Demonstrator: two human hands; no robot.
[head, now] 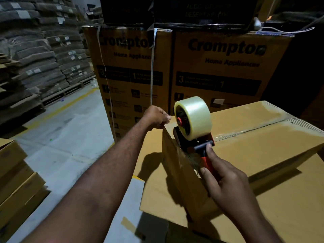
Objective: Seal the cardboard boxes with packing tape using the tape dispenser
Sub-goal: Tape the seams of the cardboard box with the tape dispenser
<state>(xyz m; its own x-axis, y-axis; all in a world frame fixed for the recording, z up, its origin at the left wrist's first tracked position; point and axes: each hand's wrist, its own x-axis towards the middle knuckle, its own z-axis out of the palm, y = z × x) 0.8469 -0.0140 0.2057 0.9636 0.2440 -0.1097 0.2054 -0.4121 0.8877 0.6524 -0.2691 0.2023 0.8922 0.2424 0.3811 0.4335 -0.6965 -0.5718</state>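
My right hand point(226, 183), lower right of the frame, has its fingers curled tight round the red handle of the tape dispenser point(194, 141). The dispenser sits on the near top edge of the cardboard box point(263, 135) at centre right, its clear tape roll point(194, 116) upright above the edge. My left hand point(156, 117), at centre frame, grips the box's top corner with curled fingers. Tall printed cartons point(219, 67) stand behind, across the upper middle.
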